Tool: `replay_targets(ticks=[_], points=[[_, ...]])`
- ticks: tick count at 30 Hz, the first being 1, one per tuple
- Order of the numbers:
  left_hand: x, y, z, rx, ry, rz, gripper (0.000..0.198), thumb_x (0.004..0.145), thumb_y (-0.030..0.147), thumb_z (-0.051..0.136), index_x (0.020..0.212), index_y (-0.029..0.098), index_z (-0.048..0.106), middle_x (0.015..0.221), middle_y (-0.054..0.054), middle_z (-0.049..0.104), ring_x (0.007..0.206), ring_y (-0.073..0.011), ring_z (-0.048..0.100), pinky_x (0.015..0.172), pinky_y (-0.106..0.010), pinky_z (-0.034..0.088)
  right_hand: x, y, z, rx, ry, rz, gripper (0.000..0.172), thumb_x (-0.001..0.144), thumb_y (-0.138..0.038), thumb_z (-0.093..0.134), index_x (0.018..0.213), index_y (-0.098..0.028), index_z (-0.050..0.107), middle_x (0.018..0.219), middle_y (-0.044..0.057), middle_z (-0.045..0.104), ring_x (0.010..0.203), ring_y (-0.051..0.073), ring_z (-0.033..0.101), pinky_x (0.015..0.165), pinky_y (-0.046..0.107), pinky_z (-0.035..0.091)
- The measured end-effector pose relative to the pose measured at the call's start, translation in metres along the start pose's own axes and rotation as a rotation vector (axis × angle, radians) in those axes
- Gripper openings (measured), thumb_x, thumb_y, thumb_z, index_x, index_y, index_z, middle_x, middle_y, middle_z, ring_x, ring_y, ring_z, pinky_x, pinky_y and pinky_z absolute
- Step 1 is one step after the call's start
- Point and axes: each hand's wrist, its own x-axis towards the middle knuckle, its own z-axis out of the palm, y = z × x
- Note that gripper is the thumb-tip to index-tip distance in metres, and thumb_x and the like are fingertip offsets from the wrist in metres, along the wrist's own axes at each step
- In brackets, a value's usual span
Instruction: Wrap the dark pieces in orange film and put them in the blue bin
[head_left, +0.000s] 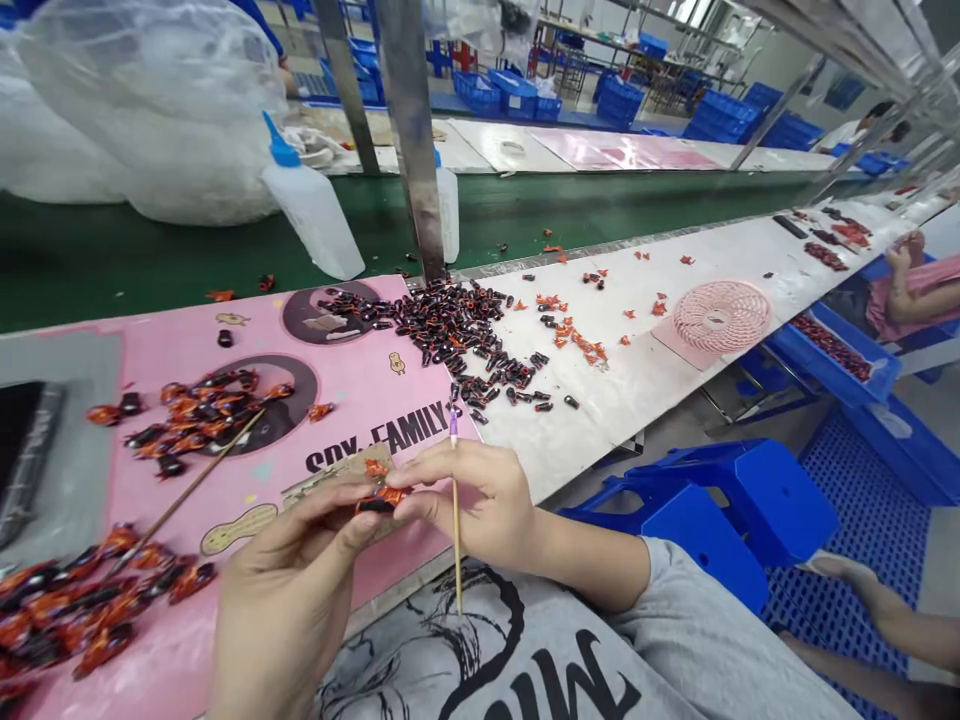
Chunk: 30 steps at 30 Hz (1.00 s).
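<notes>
Both my hands meet over the near edge of the pink mat (pixel 352 390). My left hand (pixel 289 590) pinches a small black and orange part (pixel 381 497) between thumb and fingertips. My right hand (pixel 480 500) touches the same part from the right and also grips a thin wooden stick (pixel 455 520) that stands upright, its purple tip upward. A pile of loose small black parts (pixel 457 335) lies just beyond on the table. Orange and black pieces (pixel 195 415) sit in a heap on the mat's left, with more (pixel 67 610) at the near left edge.
A second thin stick (pixel 191 487) lies across the mat. A white squeeze bottle (pixel 311 205) with a blue cap and a big clear plastic bag (pixel 150 100) stand on the green belt (pixel 600 210). A pink round grille (pixel 721 315) lies to the right. Blue stool (pixel 712 505) stands beside me. Another person's arm (pixel 911 285) shows far right.
</notes>
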Motion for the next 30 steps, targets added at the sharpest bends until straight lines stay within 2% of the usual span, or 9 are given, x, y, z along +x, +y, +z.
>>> replay_targets(ticks=[4, 9, 12, 16, 20, 23, 26, 30], points=[[-0.004, 0.005, 0.006, 0.039, -0.037, 0.021, 0.04, 0.037, 0.044, 0.1, 0.064, 0.024, 0.079, 0.072, 0.0, 0.078, 0.072, -0.0126, 0.072, 0.071, -0.016, 0.063, 0.001, -0.004, -0.002, -0.105, -0.054, -0.114, 0.023, 0.102, -0.031, 0.055, 0.097, -0.014, 0.069, 0.089, 0.008, 0.078, 0.083, 0.012, 0.073, 0.076, 0.021, 0.062], [-0.007, 0.011, 0.008, 0.023, -0.024, 0.014, 0.039, 0.04, 0.045, 0.1, 0.068, 0.025, 0.08, 0.073, -0.001, 0.077, 0.068, -0.0119, 0.071, 0.067, -0.015, 0.062, -0.002, -0.004, -0.003, -0.246, -0.11, -0.211, 0.028, 0.098, -0.038, 0.063, 0.103, -0.011, 0.067, 0.092, 0.011, 0.077, 0.086, 0.015, 0.072, 0.076, 0.027, 0.062], [-0.009, 0.011, 0.003, 0.041, -0.057, 0.019, 0.037, 0.047, 0.043, 0.098, 0.074, 0.025, 0.081, 0.077, -0.001, 0.078, 0.07, -0.0124, 0.071, 0.065, -0.016, 0.062, -0.004, -0.004, -0.001, -0.279, -0.101, -0.218, 0.023, 0.098, -0.032, 0.063, 0.105, -0.011, 0.066, 0.09, 0.009, 0.077, 0.083, 0.015, 0.071, 0.074, 0.027, 0.061], [-0.011, 0.01, -0.005, 0.16, -0.115, 0.176, 0.026, 0.062, 0.04, 0.093, 0.08, 0.026, 0.082, 0.08, -0.001, 0.079, 0.07, -0.0129, 0.072, 0.067, -0.017, 0.063, -0.005, -0.004, 0.002, -0.259, -0.092, -0.221, 0.016, 0.098, -0.024, 0.062, 0.104, -0.009, 0.066, 0.087, 0.01, 0.075, 0.078, 0.016, 0.069, 0.071, 0.028, 0.06], [-0.009, 0.011, -0.01, 0.301, -0.158, 0.446, 0.015, 0.073, 0.034, 0.088, 0.08, 0.024, 0.08, 0.075, -0.001, 0.077, 0.067, -0.0142, 0.073, 0.063, -0.02, 0.062, -0.003, -0.006, 0.002, -0.183, -0.129, -0.205, 0.014, 0.099, -0.019, 0.058, 0.106, -0.01, 0.066, 0.088, 0.01, 0.074, 0.081, 0.016, 0.068, 0.072, 0.028, 0.06], [-0.003, 0.012, -0.01, 0.301, -0.25, 0.635, 0.009, 0.079, 0.03, 0.084, 0.079, 0.023, 0.078, 0.071, 0.0, 0.075, 0.065, -0.0142, 0.071, 0.06, -0.021, 0.059, -0.001, -0.008, 0.002, -0.095, -0.16, -0.151, 0.012, 0.099, -0.018, 0.058, 0.107, -0.014, 0.065, 0.089, 0.009, 0.073, 0.084, 0.016, 0.069, 0.075, 0.027, 0.061], [0.003, 0.01, -0.012, 0.285, -0.3, 0.699, 0.005, 0.081, 0.025, 0.082, 0.082, 0.023, 0.077, 0.072, -0.001, 0.075, 0.067, -0.0146, 0.071, 0.063, -0.023, 0.058, 0.001, -0.007, 0.001, -0.054, -0.19, -0.104, 0.013, 0.097, -0.017, 0.061, 0.109, -0.016, 0.066, 0.091, 0.008, 0.073, 0.087, 0.017, 0.07, 0.078, 0.029, 0.062], [0.008, 0.008, -0.016, 0.272, -0.266, 0.68, 0.004, 0.084, 0.025, 0.08, 0.085, 0.022, 0.077, 0.073, -0.002, 0.075, 0.068, -0.0149, 0.071, 0.063, -0.023, 0.057, 0.006, -0.004, 0.002, -0.088, -0.264, -0.072, 0.021, 0.095, -0.023, 0.067, 0.115, -0.017, 0.065, 0.099, 0.01, 0.074, 0.094, 0.018, 0.072, 0.082, 0.031, 0.062]])
